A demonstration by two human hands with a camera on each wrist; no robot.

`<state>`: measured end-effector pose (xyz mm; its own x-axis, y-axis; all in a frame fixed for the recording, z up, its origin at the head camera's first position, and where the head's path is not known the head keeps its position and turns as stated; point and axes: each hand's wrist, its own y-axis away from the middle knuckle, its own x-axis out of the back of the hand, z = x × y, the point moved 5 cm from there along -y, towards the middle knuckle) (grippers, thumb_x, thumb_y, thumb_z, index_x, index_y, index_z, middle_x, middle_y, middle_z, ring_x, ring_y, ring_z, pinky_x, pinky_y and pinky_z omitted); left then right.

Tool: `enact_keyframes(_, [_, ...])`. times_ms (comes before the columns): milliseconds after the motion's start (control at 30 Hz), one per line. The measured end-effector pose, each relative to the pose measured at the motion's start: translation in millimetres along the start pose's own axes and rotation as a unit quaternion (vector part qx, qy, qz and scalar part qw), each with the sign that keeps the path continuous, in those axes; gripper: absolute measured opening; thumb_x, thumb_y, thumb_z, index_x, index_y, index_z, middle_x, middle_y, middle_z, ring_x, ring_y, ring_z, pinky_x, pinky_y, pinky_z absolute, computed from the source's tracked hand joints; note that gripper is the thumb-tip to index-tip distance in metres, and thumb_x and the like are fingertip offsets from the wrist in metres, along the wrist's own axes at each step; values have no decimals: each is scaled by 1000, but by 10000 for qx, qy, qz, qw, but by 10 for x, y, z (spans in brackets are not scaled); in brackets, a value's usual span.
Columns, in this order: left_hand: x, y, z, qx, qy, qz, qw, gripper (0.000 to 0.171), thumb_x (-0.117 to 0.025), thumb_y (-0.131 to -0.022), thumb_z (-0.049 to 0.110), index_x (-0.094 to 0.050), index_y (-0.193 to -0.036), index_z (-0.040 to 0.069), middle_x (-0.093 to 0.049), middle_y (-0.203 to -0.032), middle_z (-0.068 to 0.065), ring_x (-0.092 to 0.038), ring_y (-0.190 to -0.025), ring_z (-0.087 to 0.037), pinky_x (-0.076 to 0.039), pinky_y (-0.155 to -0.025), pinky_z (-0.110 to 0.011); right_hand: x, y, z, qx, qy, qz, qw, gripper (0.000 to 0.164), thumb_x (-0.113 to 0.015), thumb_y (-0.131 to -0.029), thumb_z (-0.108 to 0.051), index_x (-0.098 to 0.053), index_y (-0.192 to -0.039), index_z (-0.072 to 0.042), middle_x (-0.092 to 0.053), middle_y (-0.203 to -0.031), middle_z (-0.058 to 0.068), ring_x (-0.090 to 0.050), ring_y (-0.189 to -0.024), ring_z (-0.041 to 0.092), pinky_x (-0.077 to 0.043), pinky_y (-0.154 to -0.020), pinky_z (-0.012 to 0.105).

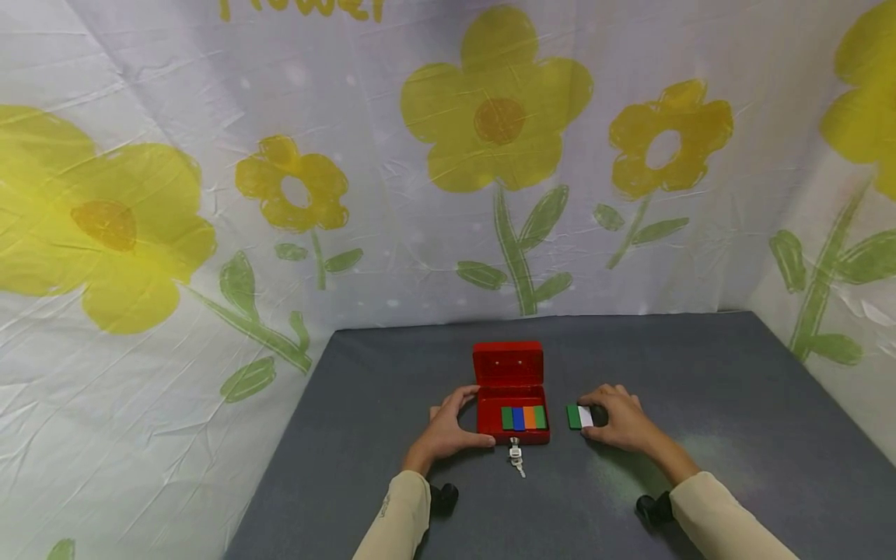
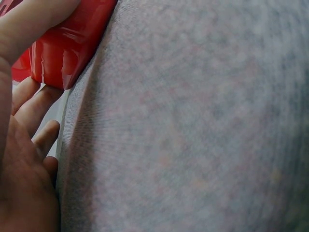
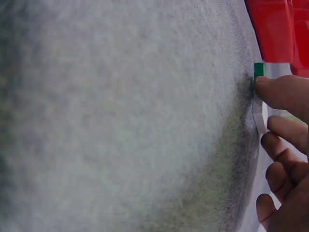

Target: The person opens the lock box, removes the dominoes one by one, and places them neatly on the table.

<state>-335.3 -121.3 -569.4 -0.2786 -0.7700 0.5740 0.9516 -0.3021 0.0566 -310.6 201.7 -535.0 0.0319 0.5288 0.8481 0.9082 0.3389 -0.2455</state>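
A small red cash box [image 1: 488,420] stands on the table with its lid [image 1: 508,364] raised. Inside, toward the right, lie a green block [image 1: 507,418], a blue block [image 1: 518,418], an orange block [image 1: 530,418] and another green block [image 1: 540,418]. My left hand [image 1: 448,429] grips the box's left end, thumb at the front corner and fingers at the back. To the right of the box, my right hand [image 1: 623,422] pinches a white block [image 1: 585,417] between thumb and fingers. A green block [image 1: 574,417] lies against it. Something dark shows under the right palm, unclear whether block or shadow.
Keys [image 1: 516,459] hang from the lock at the box's front. Grey cloth covers the table [image 1: 560,505]. A white curtain [image 1: 392,264] with painted yellow flowers rises behind the table and at both sides.
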Motion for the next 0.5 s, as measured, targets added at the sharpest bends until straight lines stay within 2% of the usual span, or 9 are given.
enact_keyframes(500, [7, 6, -15, 23, 120, 3, 9999, 92, -92, -68, 49, -45, -147, 42, -46, -158, -1, -31, -135, -31, -39, -104, -62, 47, -78, -175, 198, -396, 386, 9983, 44, -86, -79, -21, -72, -117, -5, -69, -107, 8, -53, -96, 23, -28, -77, 35])
